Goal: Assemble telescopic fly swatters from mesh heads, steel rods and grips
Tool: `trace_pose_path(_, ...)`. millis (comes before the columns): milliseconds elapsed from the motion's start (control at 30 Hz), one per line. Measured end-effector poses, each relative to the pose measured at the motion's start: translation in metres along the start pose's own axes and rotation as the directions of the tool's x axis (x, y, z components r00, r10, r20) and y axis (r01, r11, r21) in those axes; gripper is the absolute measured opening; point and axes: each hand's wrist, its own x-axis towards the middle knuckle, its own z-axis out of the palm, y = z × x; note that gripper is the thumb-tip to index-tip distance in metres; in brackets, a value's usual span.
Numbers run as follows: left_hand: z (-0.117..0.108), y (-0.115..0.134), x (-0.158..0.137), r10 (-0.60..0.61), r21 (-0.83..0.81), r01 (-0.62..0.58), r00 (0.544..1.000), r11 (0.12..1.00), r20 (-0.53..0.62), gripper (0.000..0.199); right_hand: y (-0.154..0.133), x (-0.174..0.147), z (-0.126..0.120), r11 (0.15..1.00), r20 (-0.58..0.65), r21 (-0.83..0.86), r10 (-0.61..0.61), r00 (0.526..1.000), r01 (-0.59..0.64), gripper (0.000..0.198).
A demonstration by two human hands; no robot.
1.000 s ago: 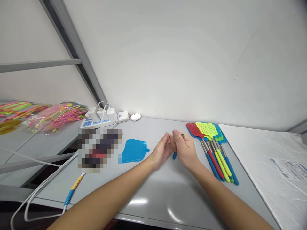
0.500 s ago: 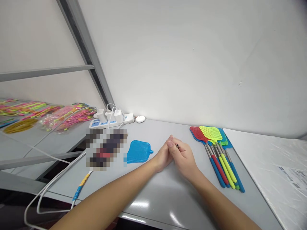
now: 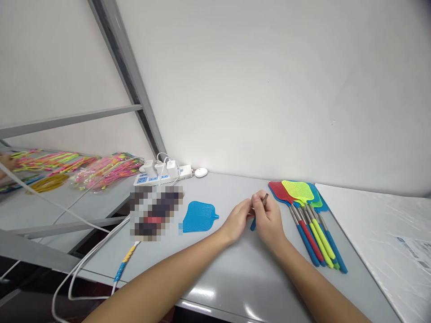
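Observation:
My right hand [image 3: 268, 220] is closed round a fly swatter handle [image 3: 253, 224], with a metal shaft end sticking up past the thumb and a blue grip below. My left hand [image 3: 237, 221] meets it from the left, fingers curled in against the handle; its fingertips are partly hidden. Left of my hands, a loose blue fly swatter head [image 3: 201, 216] lies flat, its short neck pointing right. To the right lies a fanned pile of fly swatters [image 3: 310, 224] in red, yellow, green and blue, with metal shafts and coloured grips.
A white power strip [image 3: 158, 178] with chargers stands at the back left. Before it lies a pixelated object [image 3: 156, 214] with a cable. A white wrapped sheet [image 3: 377, 233] covers the table's right side. Bagged colourful strands [image 3: 107, 170] lie on the surface beyond a grey frame [image 3: 128, 67].
My hands have loosened from their tight clasp, and the handle has tilted, so its blue grip now shows below. The view has shifted slightly. Part of another person's hand appears at far left.

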Motion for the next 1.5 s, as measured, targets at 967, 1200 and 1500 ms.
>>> trace_pose_path(967, -0.016, 0.022, 0.014, 0.178, -0.029, -0.227, 0.832, 0.973, -0.525, 0.023, 0.029, -0.041, -0.021, 0.949, 0.387, -0.213, 0.299, 0.872, -0.231, 0.033)
trace_pose_path(1200, -0.018, 0.021, 0.014, 0.111, -0.087, -0.177, 0.860, 0.980, -0.498, 0.030, 0.029, -0.038, -0.028, 0.956, 0.320, -0.159, 0.286, 0.903, -0.246, 0.039)
trace_pose_path(1500, -0.013, 0.017, 0.014, 0.117, -0.131, -0.207, 0.860, 0.970, -0.496, 0.033, 0.021, -0.042, -0.029, 0.974, 0.305, -0.177, 0.188, 0.934, -0.139, 0.037)
